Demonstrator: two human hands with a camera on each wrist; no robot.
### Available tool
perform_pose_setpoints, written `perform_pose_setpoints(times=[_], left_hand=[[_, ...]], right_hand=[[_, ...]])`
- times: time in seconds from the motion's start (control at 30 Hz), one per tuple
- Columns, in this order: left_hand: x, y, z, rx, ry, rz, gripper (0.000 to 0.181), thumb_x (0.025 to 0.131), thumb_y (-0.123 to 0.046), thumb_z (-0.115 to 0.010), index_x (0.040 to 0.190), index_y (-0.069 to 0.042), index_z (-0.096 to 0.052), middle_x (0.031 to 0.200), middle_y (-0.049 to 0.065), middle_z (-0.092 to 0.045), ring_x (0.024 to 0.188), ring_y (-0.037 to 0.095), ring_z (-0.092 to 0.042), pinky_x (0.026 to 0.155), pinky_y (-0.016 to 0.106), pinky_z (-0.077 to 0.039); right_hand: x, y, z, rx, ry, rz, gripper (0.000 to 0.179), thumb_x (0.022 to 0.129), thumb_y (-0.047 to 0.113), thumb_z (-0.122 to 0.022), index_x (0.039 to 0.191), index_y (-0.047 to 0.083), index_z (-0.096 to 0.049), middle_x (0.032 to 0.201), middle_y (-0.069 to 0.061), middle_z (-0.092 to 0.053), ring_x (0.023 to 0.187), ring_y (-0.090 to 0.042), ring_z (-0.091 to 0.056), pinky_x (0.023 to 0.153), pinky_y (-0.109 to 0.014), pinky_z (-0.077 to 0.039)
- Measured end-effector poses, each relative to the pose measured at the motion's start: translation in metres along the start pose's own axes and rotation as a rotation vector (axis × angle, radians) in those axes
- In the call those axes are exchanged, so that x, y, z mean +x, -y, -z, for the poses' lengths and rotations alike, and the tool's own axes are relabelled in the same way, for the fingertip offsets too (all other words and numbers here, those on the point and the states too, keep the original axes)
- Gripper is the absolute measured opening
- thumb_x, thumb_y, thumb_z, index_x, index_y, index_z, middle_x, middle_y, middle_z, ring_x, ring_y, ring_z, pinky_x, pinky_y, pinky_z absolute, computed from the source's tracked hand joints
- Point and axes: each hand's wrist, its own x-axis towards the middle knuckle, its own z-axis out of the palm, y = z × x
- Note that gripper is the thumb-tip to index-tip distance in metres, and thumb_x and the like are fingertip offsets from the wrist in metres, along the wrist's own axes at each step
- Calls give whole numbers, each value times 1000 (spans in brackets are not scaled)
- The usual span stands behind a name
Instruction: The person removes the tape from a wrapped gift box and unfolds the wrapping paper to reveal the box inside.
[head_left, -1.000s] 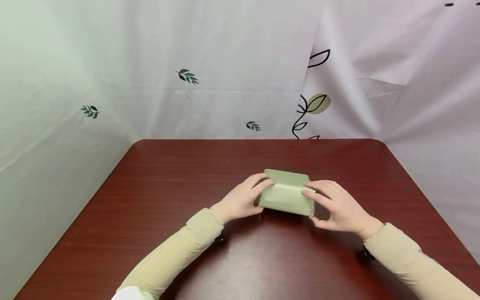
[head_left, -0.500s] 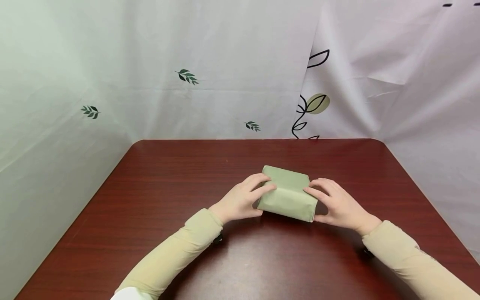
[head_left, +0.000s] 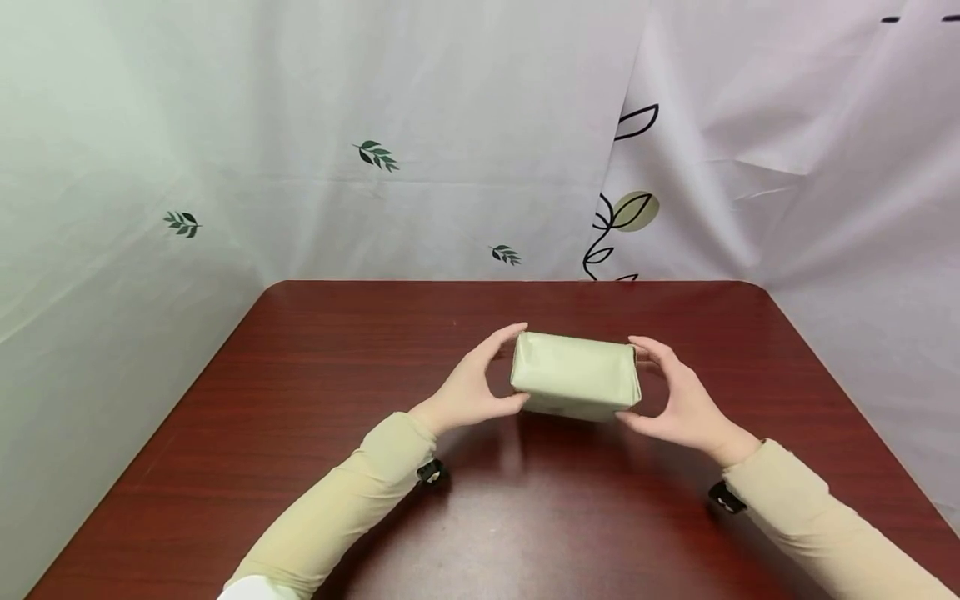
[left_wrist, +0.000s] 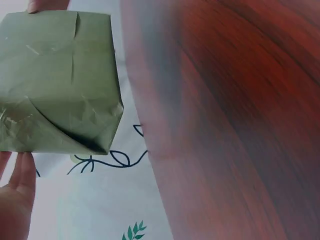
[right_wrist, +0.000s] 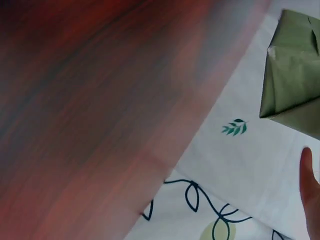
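A box-shaped package wrapped in pale green paper (head_left: 577,368) is held between both hands over the table. My left hand (head_left: 471,385) grips its left end, thumb at the lower near corner and fingers at the upper far corner. At the opposite end my right hand (head_left: 684,407) holds it likewise, thumb low and fingers behind. Creased folds and a seam of the wrapped package (left_wrist: 60,75) show in the left wrist view, with fingers of the left hand (left_wrist: 20,200) at its lower edge. The right wrist view catches only one folded corner of the package (right_wrist: 295,75).
The dark red wooden table (head_left: 315,375) spreads around the hands. White cloth with leaf prints (head_left: 450,125) hangs behind it and along both sides. Small black devices sit under the left wrist (head_left: 431,472) and the right wrist (head_left: 726,497).
The package has turned and tipped, and a broad pale face shows toward the head camera. Fingers that lay over its top have moved to the far edge; the thumbs are at the near lower corners.
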Motion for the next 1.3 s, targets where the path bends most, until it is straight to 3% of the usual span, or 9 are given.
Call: perform_pose_setpoints(times=[0.1, 0.17, 0.37, 0.47, 0.6, 0.73, 0.93, 1.07, 1.3], left_hand=[[1, -1, -2, -164, -30, 138, 80, 77, -4, -74, 145, -12, -32, 132, 11, -52, 119, 22, -52, 98, 38, -45], [4, -2, -4, -253, -52, 218, 77, 80, -3, -71, 145, -14, -31, 132, 13, -52, 117, 23, -53, 96, 37, -47], [13, -4, -8, -369, -116, 466, 57, 88, -12, -65, 138, -11, -37, 123, 15, -59, 109, 25, -57, 86, 32, -51], [17, -3, -9, -407, -115, 588, 50, 91, -20, -63, 134, -11, -40, 121, 14, -60, 108, 24, -58, 85, 34, -52], [22, 1, -10, -471, -97, 700, 51, 93, -25, -59, 137, -8, -39, 126, 16, -57, 109, 25, -59, 85, 39, -53], [24, 9, -11, -524, -87, 756, 57, 92, -19, -61, 141, -4, -37, 128, 19, -53, 107, 24, -59, 84, 40, -54], [24, 27, -12, -604, -55, 825, 59, 89, -11, -63, 142, -5, -38, 124, 19, -50, 101, 21, -59, 82, 40, -55], [23, 37, -12, -644, -39, 875, 58, 89, -10, -62, 142, -6, -38, 126, 18, -50, 102, 21, -58, 83, 42, -54], [24, 46, -14, -675, -1, 931, 61, 90, -10, -61, 144, -3, -33, 132, 18, -47, 108, 23, -57, 81, 39, -54]], right_hand=[[2, 6, 0, 128, -17, -158, 90, 59, -16, -78, 137, -6, -35, 118, 14, -53, 106, 4, -53, 89, -10, -43], [6, 9, 1, 189, -26, -260, 81, 66, -19, -72, 137, -3, -35, 116, 16, -53, 102, 4, -55, 85, -10, -45], [19, 10, 0, 285, 3, -533, 46, 90, 1, -58, 132, -2, -40, 104, 19, -58, 92, 1, -58, 77, -16, -48], [24, 10, -1, 338, 47, -679, 44, 96, 15, -53, 133, -2, -38, 104, 16, -57, 91, 1, -57, 76, -21, -50], [30, 6, -3, 496, 84, -830, 46, 98, 24, -48, 135, -2, -36, 101, 11, -56, 86, -2, -59, 75, -28, -53], [34, -3, -4, 655, 119, -956, 32, 98, 27, -45, 124, 7, -42, 91, 11, -60, 81, -4, -61, 74, -32, -53], [37, -22, -5, 772, 228, -1096, 13, 98, 29, -42, 101, 20, -51, 86, 9, -62, 84, -7, -60, 78, -36, -50], [39, -33, -9, 799, 271, -1168, 17, 97, 29, -43, 92, 22, -58, 88, 6, -62, 88, -11, -59, 80, -35, -50], [42, -42, -19, 759, 301, -1260, 19, 95, 35, -46, 96, 18, -55, 94, 2, -58, 93, -15, -54, 79, -33, -51]])
